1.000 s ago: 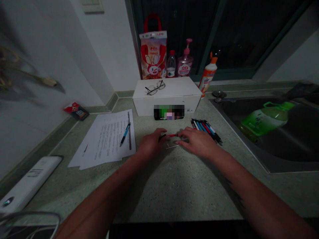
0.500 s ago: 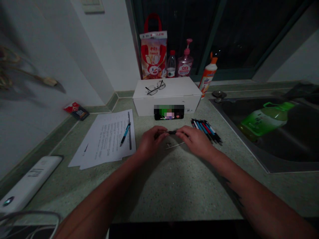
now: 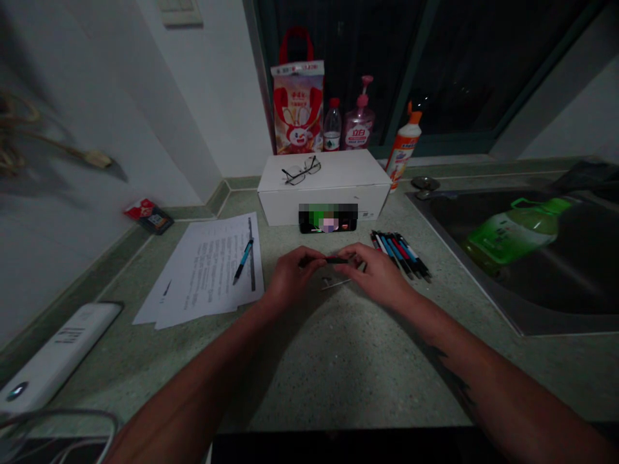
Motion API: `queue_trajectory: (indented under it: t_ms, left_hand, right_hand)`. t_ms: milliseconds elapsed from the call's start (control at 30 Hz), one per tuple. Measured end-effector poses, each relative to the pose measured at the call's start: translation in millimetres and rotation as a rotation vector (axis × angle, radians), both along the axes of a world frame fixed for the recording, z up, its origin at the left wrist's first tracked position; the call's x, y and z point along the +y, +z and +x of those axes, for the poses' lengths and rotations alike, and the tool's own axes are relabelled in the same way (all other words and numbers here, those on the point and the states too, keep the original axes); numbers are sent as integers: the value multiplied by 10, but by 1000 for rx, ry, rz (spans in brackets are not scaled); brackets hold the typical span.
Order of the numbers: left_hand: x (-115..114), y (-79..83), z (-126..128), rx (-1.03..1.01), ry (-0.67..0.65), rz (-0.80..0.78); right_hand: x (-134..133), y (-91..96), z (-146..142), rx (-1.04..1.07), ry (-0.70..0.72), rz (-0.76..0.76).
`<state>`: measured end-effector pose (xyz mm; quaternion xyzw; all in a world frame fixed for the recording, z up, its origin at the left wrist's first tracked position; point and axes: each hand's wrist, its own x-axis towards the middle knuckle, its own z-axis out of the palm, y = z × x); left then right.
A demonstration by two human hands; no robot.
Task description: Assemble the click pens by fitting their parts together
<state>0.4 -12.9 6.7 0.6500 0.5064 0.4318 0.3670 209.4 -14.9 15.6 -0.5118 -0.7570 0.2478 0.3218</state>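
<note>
Over the middle of the counter, my left hand pinches one end of a slim black pen barrel, which lies roughly level. At its other end is my right hand, thumb and fingertips closed around it; what exactly sits between those fingertips is partly hidden. Just below, on the counter, lie a thin white pen refill and a small pen piece. To the right of my right hand, several pens lie side by side in a row. A blue and black pen rests on printed sheets at left.
A phone leans against a white box with glasses on top. Bottles and a red bag stand behind. At right is a sink holding a green jug. A white device lies at left.
My right hand's fingers have shifted and opened slightly around the barrel's end, showing more of the black barrel. My left hand stays almost where it was.
</note>
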Motion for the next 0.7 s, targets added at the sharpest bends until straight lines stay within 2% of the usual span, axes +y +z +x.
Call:
queue_trajectory:
  t_ms: [100,233,367,500,600,700]
  left_hand:
    - [3,-24,-8,-3,-21,34]
    - [-4,-12,-8,10,-20,34]
    - [-21,30,0,26,-26,36]
    - [-37,45,11,22,-38,33]
    - [-43,37,21,26,-38,23]
    - [-32,36,20,30,-19,-2]
  right_hand:
    - [-5,-3,-4,8,31,-100]
    - [4,-30,-8,83,23,-15]
    - [10,-50,-11,71,43,-78]
    - [-1,-41,-24,131,33,-65]
    - [-7,-33,-34,108,84,-111]
    - [3,-23,-21,66,53,-1]
